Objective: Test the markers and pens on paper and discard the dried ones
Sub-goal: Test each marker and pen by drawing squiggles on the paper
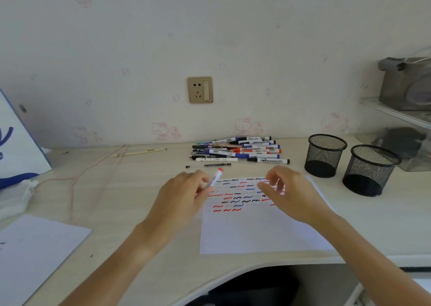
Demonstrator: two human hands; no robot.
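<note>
The left hand (184,194) grips a red-ended marker (215,177) over the top edge of the squiggle-covered paper (251,231), seemingly ready for testing, while the right hand (288,194) hovers beside it, fingers loosely curled and empty, probably to uncap it.

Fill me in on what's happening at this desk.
A person is testing pens. The left hand holds a red-tipped marker over the paper, which already carries rows of red, black and blue squiggles. The right hand hovers over the sheet, holding nothing visible. A pile of pens lies behind, two mesh cups to the right.
</note>
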